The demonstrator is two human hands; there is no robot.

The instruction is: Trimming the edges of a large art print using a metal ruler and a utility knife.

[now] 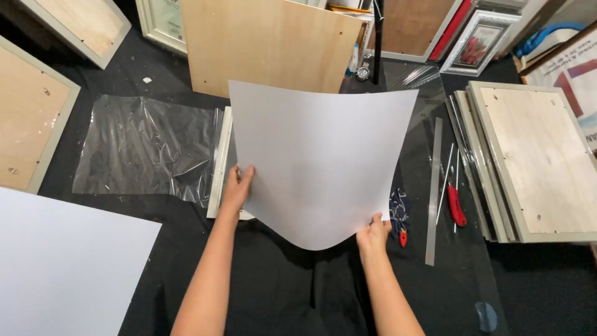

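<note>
A large pale grey sheet is held up over the black table, its lower edge bowing downward. My left hand grips the sheet's left edge, with fingers on its face. My right hand pinches the lower right corner. A white picture frame lies on the table behind the sheet, mostly hidden by it.
A clear plastic bag lies left of the frame. Another white sheet sits at lower left. Right of the hands lie a metal ruler, a red-handled tool and stacked frames with wooden backs. A wooden board stands behind.
</note>
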